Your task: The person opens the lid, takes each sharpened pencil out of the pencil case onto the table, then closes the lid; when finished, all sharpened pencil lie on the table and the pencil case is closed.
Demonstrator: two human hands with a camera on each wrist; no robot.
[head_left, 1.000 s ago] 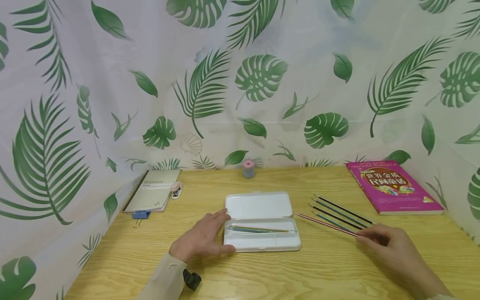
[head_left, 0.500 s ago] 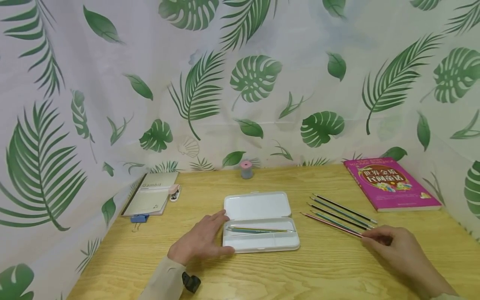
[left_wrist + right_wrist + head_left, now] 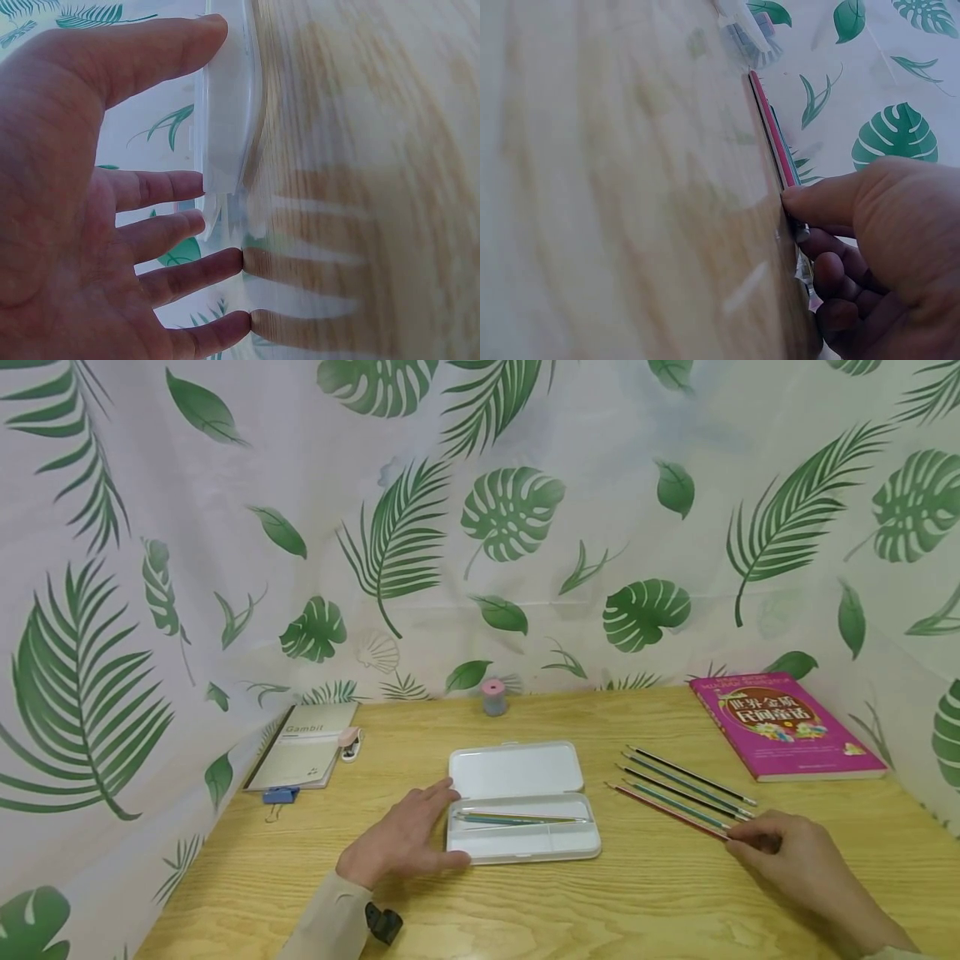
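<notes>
An open white pencil case [image 3: 517, 853] stands in the middle of the table, its lid [image 3: 515, 768] folded back. Several pencils [image 3: 517, 819] lie in its rear compartment. My left hand [image 3: 401, 842] rests at the case's left end, thumb by the front corner and fingers along the side; the left wrist view shows them fairly straight. To the right, my right hand [image 3: 795, 860] pinches the rear end of a red pencil [image 3: 667, 812] between thumb and fingers. Beside it, several dark and green pencils [image 3: 690, 774] lie in a slanted row, points toward the back left.
A pink book [image 3: 787, 731] lies at the back right. At the back left are a notebook [image 3: 303, 747], a small pink-and-white stapler [image 3: 350, 743] and a blue binder clip [image 3: 281, 795]. A pink-topped spool [image 3: 494, 697] stands near the leaf-patterned curtain [image 3: 555, 527].
My right hand has shifted slightly right with the red pencil, which now lies closer alongside the green one. The left hand keeps its place at the case.
</notes>
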